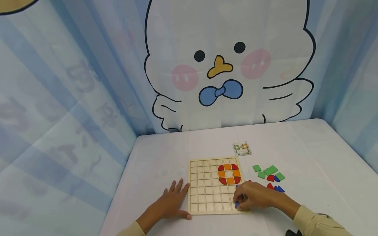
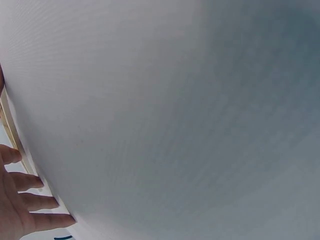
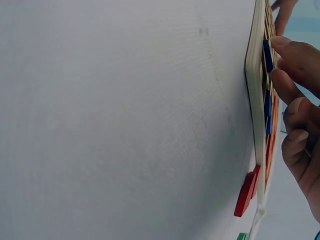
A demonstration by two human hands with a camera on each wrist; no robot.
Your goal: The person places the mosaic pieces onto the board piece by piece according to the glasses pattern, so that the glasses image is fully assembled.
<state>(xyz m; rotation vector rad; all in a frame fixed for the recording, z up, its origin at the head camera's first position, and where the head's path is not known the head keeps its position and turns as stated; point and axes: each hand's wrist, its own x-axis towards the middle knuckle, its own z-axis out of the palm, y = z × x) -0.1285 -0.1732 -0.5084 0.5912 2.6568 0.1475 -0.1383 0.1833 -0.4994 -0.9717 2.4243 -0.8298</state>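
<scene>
- Wooden gridded board [image 1: 205,188]: in the head view, I observed it flat on the white table [image 1: 156,164].
- Left hand [image 1: 171,202], same view: the fingers were spread apart, with the index fingertip at the board's left edge and the thumb near its lower left corner.
- Right hand [image 1: 255,195], same view: the thumb and a finger were clamped on a blue piece [image 1: 237,205] at the board's lower right part, close to the right edge.
- Fitted parts: a ring of red and orange pieces [image 1: 230,180] occupied cells in the upper right part.
- Loose parts: green pieces [image 1: 270,170], red pieces [image 1: 270,186] and blue pieces [image 1: 277,188] lay on the table, right of the board. A small printed card [image 1: 241,148] lay just beyond its far edge.
- Left wrist view: I saw four fingers apart beside the board's edge; most of the thumb was cut off.
- Right wrist view: I confirmed the pinch. The blue piece was tipped up between thumb and finger; I could not tell whether it touched a cell. A second blue piece [image 3: 268,112] was on the board nearby, and a red block [image 3: 246,194] showed just beside the board's edge.
</scene>
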